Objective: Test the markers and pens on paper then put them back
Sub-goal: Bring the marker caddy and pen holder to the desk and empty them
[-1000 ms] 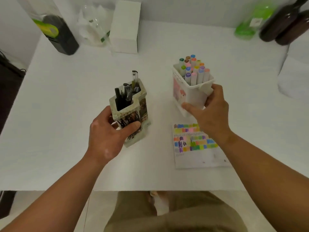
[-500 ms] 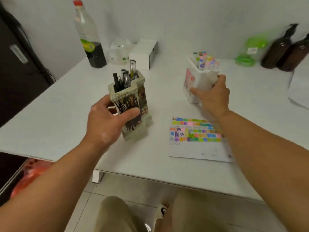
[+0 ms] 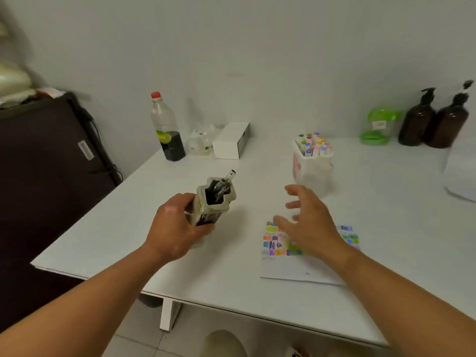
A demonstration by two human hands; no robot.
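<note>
**Inspector:** Anything changed in the last 0.5 s?

**Assistant:** Found the right hand (image 3: pixel 309 222) off the marker tub (image 3: pixel 311 173), gripped until then. Noted it hovering over the paper (image 3: pixel 296 269), fingers spread and loose, holding nothing. Saw the tub left upright on the table (image 3: pixel 128 228), just beyond the paper, markers (image 3: pixel 313 144) caps up.

**Inspector:** Bearing on the task?

**Assistant:** Judged the markers tested and put back, going by the swatches across the paper. Expected the pens next.

**Inspector:** And the pen holder (image 3: pixel 215 204)?

**Assistant:** Still clamped in the left hand (image 3: pixel 177 228), fingers curled round its lower body, left of the paper and seemingly raised off the table. Stood near upright before, tipped now.

**Inspector:** Axis?

**Assistant:** Ran lower left to upper right, mouth pointed up and away toward the tub. Recorded the pens (image 3: pixel 219 189) leaning the same way, 1 clear barrel poking past the rim.
</note>
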